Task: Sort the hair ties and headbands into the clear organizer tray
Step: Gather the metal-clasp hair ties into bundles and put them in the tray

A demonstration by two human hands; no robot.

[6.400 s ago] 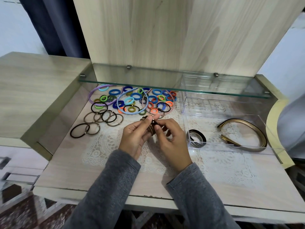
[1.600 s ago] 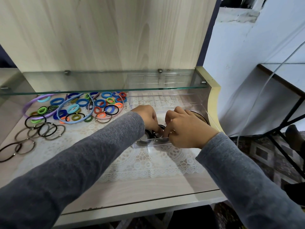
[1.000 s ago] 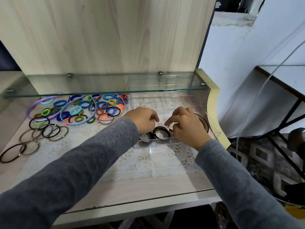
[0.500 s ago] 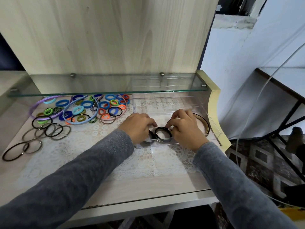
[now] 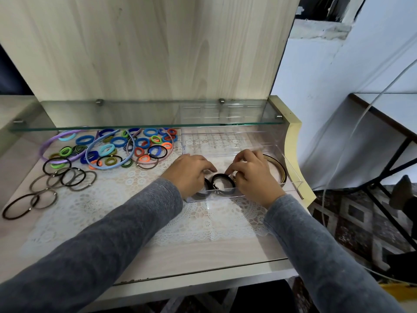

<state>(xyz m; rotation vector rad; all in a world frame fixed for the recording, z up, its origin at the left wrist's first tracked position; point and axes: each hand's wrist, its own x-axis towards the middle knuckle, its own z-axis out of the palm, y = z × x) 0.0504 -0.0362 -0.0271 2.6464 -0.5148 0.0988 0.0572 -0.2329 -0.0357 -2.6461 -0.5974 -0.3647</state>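
The clear organizer tray (image 5: pixel 293 180) stands at the right of the desk. Both my hands reach into its front left compartment. A dark hair tie (image 5: pixel 220 177) lies there as a ring between them. My right hand (image 5: pixel 252 177) pinches the ring's right edge with curled fingertips. My left hand (image 5: pixel 189 175) rests with bent fingers over a second dark tie (image 5: pixel 203 192), mostly hiding it. A gold headband (image 5: pixel 278 170) lies in the tray's right part. Coloured hair ties (image 5: pixel 144 143) and thin brown ties (image 5: pixel 67 177) lie loose at the left.
A glass shelf (image 5: pixel 135 116) overhangs the back of the desk, above the pile and the tray's rear. Purple (image 5: pixel 46 146) and blue (image 5: pixel 90 147) headbands ring the pile. A lace mat (image 5: pixel 203 222) covers the middle. A black-legged table (image 5: pixel 394 114) stands to the right.
Both hands carried a bunch of dark ties from the desk's middle to the tray. Over the last second they moved apart a little, showing the ring lying in the compartment.
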